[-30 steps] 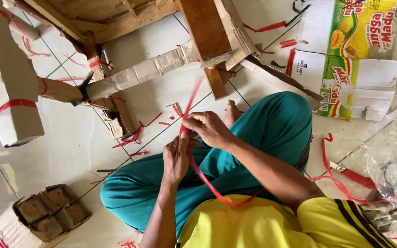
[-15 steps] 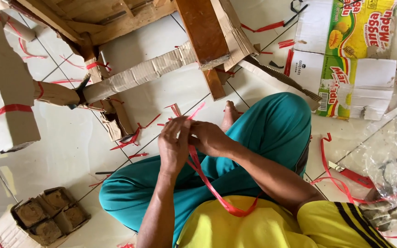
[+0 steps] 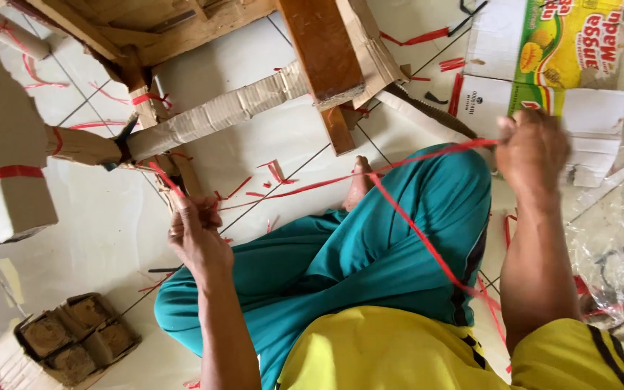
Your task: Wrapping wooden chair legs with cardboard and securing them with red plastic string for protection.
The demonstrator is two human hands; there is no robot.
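Fists close on a red plastic strap (image 3: 341, 177): left hand (image 3: 198, 238) grips one end, right hand (image 3: 532, 150) the other. Arms spread wide, strap taut between them.

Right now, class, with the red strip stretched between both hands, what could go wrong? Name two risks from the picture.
1. The red plastic strip is pulled taut between the left hand and right hand; it might snap or slip and whip back.
2. A thin strip gripped in bare fists could bite into the fingers.
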